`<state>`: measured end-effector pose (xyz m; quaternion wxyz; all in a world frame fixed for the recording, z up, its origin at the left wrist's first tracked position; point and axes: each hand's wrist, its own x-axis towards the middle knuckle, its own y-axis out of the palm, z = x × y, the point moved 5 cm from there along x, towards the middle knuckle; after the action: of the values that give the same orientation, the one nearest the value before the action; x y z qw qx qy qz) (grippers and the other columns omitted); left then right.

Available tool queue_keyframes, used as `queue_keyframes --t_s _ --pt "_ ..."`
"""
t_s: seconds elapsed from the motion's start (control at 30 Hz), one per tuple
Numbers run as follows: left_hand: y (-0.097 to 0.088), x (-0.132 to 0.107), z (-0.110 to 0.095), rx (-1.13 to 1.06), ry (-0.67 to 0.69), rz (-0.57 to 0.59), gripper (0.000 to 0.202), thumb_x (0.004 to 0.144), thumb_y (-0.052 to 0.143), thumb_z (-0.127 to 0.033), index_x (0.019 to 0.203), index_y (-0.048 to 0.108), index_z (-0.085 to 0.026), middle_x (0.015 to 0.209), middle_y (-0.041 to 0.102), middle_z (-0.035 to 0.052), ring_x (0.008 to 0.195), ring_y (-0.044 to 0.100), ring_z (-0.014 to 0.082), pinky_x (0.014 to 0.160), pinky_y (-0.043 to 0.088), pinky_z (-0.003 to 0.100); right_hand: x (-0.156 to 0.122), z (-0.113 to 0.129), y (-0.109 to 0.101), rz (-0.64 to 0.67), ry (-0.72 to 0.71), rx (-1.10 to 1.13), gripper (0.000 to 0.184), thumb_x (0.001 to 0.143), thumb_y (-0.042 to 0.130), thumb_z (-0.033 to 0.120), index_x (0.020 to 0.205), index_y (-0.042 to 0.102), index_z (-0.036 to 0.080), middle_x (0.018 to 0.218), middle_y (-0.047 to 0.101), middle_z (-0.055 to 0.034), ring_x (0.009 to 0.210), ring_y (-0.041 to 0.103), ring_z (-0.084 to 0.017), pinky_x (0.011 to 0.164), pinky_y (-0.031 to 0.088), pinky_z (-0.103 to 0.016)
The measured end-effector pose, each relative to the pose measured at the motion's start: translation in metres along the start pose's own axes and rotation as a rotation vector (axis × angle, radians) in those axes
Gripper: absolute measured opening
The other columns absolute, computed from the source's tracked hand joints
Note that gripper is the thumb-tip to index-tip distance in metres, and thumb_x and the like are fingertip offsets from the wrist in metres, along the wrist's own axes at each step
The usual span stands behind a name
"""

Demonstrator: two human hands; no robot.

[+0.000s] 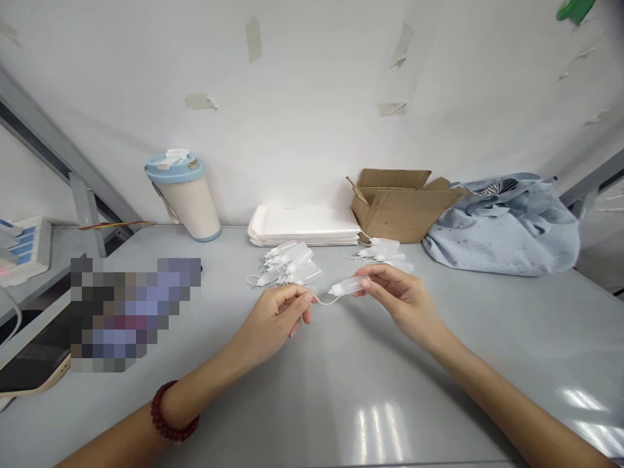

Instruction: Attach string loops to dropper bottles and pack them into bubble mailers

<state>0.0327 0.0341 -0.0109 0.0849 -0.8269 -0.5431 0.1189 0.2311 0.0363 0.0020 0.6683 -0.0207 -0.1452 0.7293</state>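
Note:
My right hand [397, 296] pinches a small translucent plastic dropper bottle [348, 286] by its base, with the white pointed nozzle facing left. A thin white strap [327, 303] curves from the bottle's neck to my left hand [280, 315], whose thumb and forefinger are closed on its far end; that end is hidden by the fingers. Just behind my left hand lies a heap of similar bottles [292, 260]. Several more bottles [383, 248] lie behind my right hand, in front of the cardboard box.
White padded envelopes [305, 224] are stacked against the wall beside an open cardboard box [402, 211]. A grey-blue cloth bag [507, 227] sits at the right. Left stand a tumbler [188, 198], a phone [36, 351] beside a blurred patch, and a power strip [26, 250].

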Motion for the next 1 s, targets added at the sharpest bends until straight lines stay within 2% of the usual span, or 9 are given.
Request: queue_keyframes --t_s 0.17,0.47,0.6,0.73,0.9,1.0 --pt "0.005 -0.002 -0.001 0.025 0.008 0.029 0.029 0.089 0.044 -0.039 0.081 0.061 -0.017 0.065 0.053 -0.0038 0.046 0.039 0.0062 0.048 0.033 0.02 -0.002 0.001 0.004 -0.009 -0.009 0.039 0.023 0.08 0.062 0.04 0.09 0.064 0.021 0.084 0.068 -0.0038 0.074 0.066 -0.019 0.072 0.053 -0.035" --pt "0.004 -0.002 -0.007 0.091 0.059 0.008 0.031 0.089 0.043 -0.039 0.073 0.058 -0.017 0.056 0.047 -0.0048 0.047 0.038 0.0078 0.048 0.033 0.021 -0.004 0.001 0.007 0.01 -0.016 0.044 0.024 0.08 0.062 0.041 0.092 0.062 0.02 0.082 0.068 -0.0037 0.074 0.067 -0.019 0.072 0.052 -0.036" --pt "0.004 -0.003 -0.007 0.116 0.072 0.002 0.03 0.088 0.043 -0.038 0.072 0.058 -0.017 0.057 0.047 -0.0045 0.047 0.038 0.008 0.048 0.033 0.021 -0.004 -0.002 0.006 0.007 -0.018 0.022 0.024 0.081 0.061 0.041 0.092 0.062 0.02 0.08 0.068 -0.0036 0.072 0.066 -0.019 0.069 0.051 -0.035" --pt "0.005 -0.003 -0.006 0.1 0.076 0.004 0.031 0.089 0.044 -0.037 0.071 0.057 -0.017 0.062 0.049 -0.0036 0.048 0.038 0.0074 0.048 0.033 0.021 -0.004 0.0 0.006 0.006 -0.027 -0.051 0.024 0.082 0.058 0.04 0.093 0.061 0.019 0.069 0.065 -0.0022 0.068 0.063 -0.018 0.061 0.048 -0.031" --pt "0.006 -0.003 -0.004 0.133 0.084 0.008 0.028 0.089 0.044 -0.037 0.082 0.061 -0.017 0.067 0.052 -0.0025 0.051 0.04 0.0088 0.049 0.033 0.021 -0.006 0.008 0.005 0.001 -0.119 -0.135 0.021 0.085 0.055 0.038 0.092 0.061 0.019 0.065 0.061 -0.0007 0.064 0.059 -0.016 0.058 0.045 -0.029" --pt "0.006 -0.004 -0.003 0.175 0.09 0.002 0.028 0.09 0.043 -0.037 0.081 0.061 -0.017 0.066 0.052 -0.0026 0.051 0.039 0.0091 0.049 0.032 0.021 -0.007 0.009 0.006 -0.009 -0.182 -0.177 0.02 0.086 0.054 0.037 0.092 0.061 0.019 0.066 0.061 -0.0011 0.064 0.059 -0.016 0.06 0.045 -0.03"
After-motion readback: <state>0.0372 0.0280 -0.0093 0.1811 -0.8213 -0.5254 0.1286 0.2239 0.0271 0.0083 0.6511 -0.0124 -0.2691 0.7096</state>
